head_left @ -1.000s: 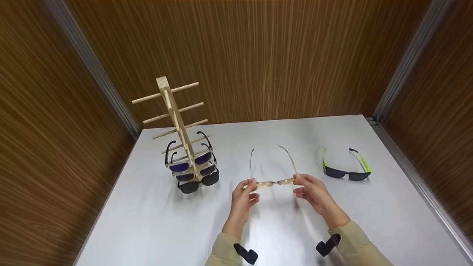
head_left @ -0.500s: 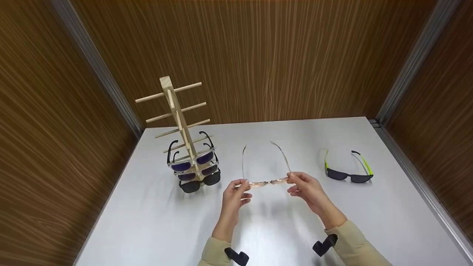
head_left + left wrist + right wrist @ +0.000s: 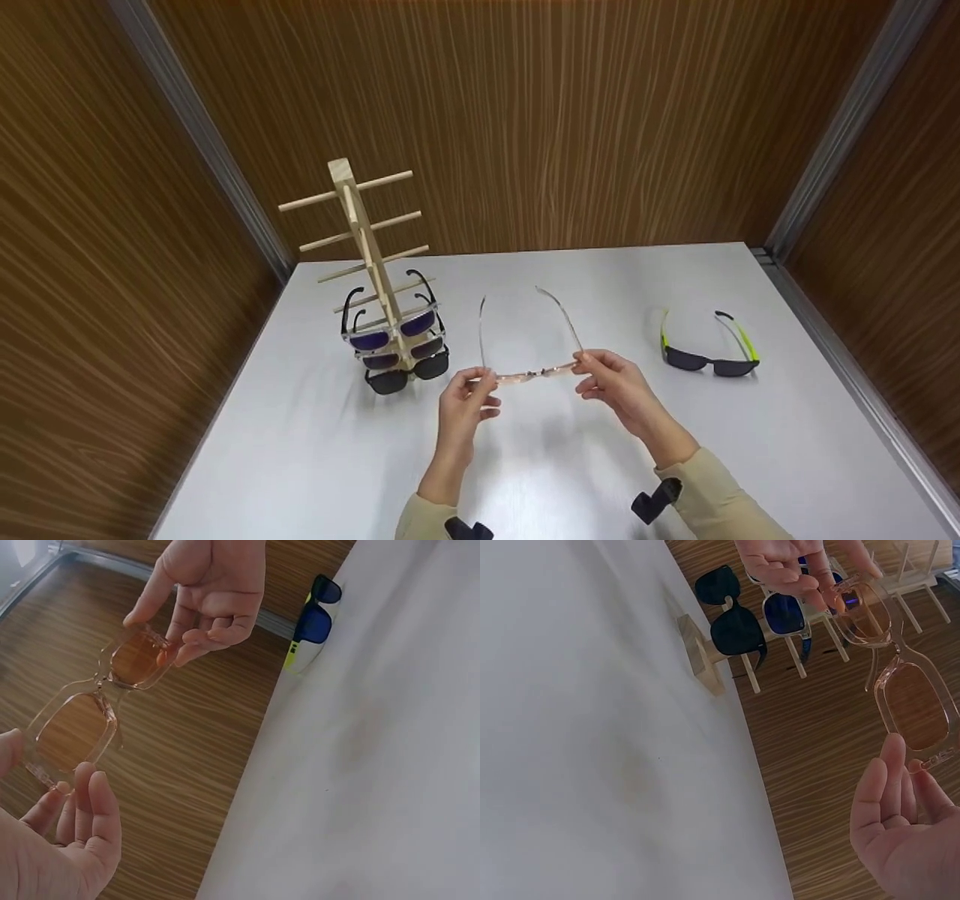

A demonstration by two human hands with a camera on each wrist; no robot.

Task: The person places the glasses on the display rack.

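Note:
A pair of sunglasses (image 3: 517, 378) with a clear pinkish frame and orange-tinted lenses is held up above the table, its temples unfolded and pointing away from me. My left hand (image 3: 461, 409) pinches the left end of the frame between thumb and fingers. At the other end, my right hand (image 3: 619, 386) pinches the right corner by the hinge. Both wrist views show the tinted lenses (image 3: 73, 731) between the two hands. To the left stands a wooden eyewear rack (image 3: 364, 232); several sunglasses (image 3: 390, 339) hang on its lower pegs, while the upper pegs are bare.
Black sunglasses with yellow-green temples (image 3: 711, 361) lie unfolded at the right of the white table (image 3: 300, 457). Wood-grain panels (image 3: 525, 127) enclose the table at the back and sides. A metal rail (image 3: 832, 150) runs up the right corner.
Both hands have shifted left, carrying the pinkish sunglasses nearer the rack. The grip at both ends is unchanged. The rack and the yellow-green pair shift slightly in view as the head moves.

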